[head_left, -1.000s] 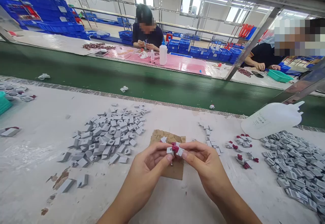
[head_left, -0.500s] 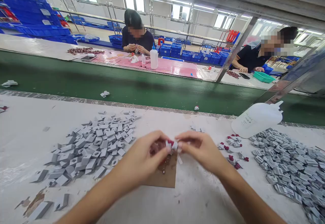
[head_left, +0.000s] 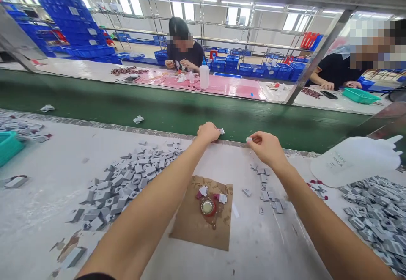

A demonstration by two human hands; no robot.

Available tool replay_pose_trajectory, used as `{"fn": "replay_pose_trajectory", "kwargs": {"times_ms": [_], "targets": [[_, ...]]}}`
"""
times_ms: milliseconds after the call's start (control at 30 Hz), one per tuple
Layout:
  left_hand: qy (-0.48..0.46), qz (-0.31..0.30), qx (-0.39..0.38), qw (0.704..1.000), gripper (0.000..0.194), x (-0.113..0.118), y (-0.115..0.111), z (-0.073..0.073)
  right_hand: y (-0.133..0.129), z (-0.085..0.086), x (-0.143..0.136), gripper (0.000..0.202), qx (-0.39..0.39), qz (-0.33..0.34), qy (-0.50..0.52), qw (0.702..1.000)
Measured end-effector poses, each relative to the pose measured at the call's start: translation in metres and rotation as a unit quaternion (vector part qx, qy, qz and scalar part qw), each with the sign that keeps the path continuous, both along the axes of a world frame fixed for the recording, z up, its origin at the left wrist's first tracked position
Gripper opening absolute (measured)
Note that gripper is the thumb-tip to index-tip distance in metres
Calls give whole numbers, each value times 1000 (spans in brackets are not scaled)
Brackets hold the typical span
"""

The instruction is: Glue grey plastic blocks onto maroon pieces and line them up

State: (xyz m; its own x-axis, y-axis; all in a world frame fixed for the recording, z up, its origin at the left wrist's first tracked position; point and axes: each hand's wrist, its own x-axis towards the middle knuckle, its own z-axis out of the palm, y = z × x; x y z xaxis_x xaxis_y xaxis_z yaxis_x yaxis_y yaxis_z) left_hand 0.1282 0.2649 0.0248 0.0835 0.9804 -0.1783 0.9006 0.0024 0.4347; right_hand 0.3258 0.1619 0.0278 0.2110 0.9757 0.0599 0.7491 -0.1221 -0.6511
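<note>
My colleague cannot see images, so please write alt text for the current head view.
Two bare hands, left and right, each hold small pale parts near a green strip; below, cardboard lies between piles of grey pieces.

2 hands (head_left: 237, 137) over green belt (head_left: 177, 119), brown cardboard (head_left: 190, 225) below

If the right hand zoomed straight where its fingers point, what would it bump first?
Probably the little white piece by the left hand. The right hand points that way, but heights are unclear, so it might pass over.
</note>
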Motion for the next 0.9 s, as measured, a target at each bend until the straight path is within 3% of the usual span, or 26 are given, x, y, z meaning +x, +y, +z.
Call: {"fn": "replay_pose_trajectory", "kwargs": {"times_ms": [133, 267, 367, 467, 633, 767, 900], "targets": [[74, -21, 40, 996, 39, -34, -18, 8, -78, 2, -4, 11, 4, 51, 47, 998], [129, -48, 80, 987, 35, -90, -55, 12, -163, -21, -7, 23, 7, 74, 135, 988], [142, -52, 109, 982, 32, -116, -78, 8, -203, -40, -9, 25, 3, 70, 161, 984], [125, -58, 126, 982, 28, -119, -85, 3, -218, -47, -6, 32, 27, 45, 155, 986], [34, -79, 125, 988, 23, -114, -100, 5, -217, -37, 8, 31, 15, 73, 102, 992], [-54, -108, 92, 988, 23, -126, -157, 8, -219, -28, 6, 34, 21, 18, 111, 993], [-164, -155, 93, 970, 23, -134, -236, -9, -219, -23, -16, 39, -15, 9, 209, 978]]}}
